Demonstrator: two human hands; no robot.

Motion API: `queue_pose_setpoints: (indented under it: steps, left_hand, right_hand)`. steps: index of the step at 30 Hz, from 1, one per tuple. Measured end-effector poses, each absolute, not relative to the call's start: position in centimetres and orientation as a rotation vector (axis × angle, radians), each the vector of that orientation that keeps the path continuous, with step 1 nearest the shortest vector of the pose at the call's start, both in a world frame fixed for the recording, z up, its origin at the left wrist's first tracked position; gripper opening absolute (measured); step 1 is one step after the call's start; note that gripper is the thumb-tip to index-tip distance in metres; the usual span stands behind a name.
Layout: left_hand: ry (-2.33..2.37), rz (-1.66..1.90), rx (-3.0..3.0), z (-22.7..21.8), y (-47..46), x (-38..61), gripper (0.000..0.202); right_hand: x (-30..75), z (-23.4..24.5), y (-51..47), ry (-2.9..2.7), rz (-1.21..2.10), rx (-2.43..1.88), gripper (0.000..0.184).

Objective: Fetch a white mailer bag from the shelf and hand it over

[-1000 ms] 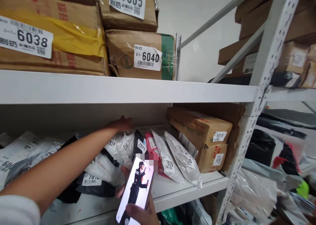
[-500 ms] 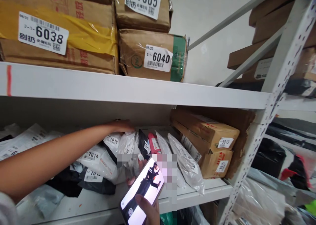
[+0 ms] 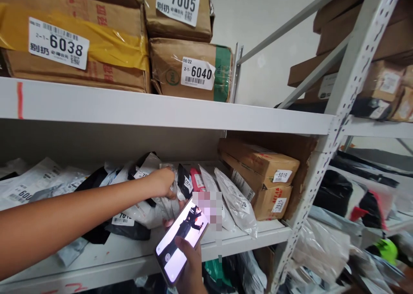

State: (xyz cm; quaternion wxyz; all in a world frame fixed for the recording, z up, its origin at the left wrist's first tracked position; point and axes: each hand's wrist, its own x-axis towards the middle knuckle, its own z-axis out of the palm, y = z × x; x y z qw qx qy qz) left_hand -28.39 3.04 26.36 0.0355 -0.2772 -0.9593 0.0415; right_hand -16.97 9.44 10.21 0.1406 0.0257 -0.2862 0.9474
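White rack [image 3: 193, 113], with a carton stack [image 3: 263, 180] on its lower level; left of the stack, labelled plastic parcels [image 3: 142, 212] slumped together in a row. Pale bag [image 3: 169, 206], among the parcels and left of the stack: left hand [image 3: 164, 180] bent over its upper part, whether pinching or only resting I cannot tell; contact looks made, bag not yet lifted clear of its neighbours. Lower left of the stack, phone [image 3: 187, 225], screen lit, already gripped in the right hand [image 3: 191, 259], thumb over the glass.
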Motion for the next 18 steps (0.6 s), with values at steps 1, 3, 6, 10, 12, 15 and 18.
queue_pose_setpoints:
  steps: [1, 3, 6, 10, 12, 15, 18]
  left_hand:
    - [-2.959, 0.124, -0.826, 26.3, 3.1, -28.3, 0.051]
    - [-2.971, 0.096, -0.791, 26.2, 3.1, -28.1, 0.046]
    - [-3.023, -0.038, -0.757, 26.1, 3.0, -28.2, 0.025]
    - [-3.115, -0.446, -0.767, 26.1, 2.9, -28.9, 0.021]
    - [-3.13, -0.746, -0.798, 26.7, 2.5, -29.1, 0.016]
    - [-3.056, -1.169, -0.78, 28.8, 0.7, -29.0, 0.015]
    - [-2.815, -1.378, -0.645, 31.9, -2.5, -29.0, 0.029]
  right_hand:
    - [-16.9, 10.4, 9.5, -0.822, 2.738, 0.08, 0.054]
    - [-17.0, 10.6, 9.5, -0.798, 2.74, 0.085, 0.059]
    - [-17.2, 10.5, 9.5, -0.793, 2.749, 0.102, 0.073]
    - [-17.7, 9.9, 9.9, -0.793, 2.744, 0.117, 0.088]
    - [-17.8, 9.6, 10.1, -0.779, 2.749, 0.103, 0.092]
    - [-17.8, 9.6, 10.2, -0.776, 2.782, 0.12, 0.096]
    - [-17.8, 10.0, 10.1, -0.763, 2.762, 0.15, 0.095]
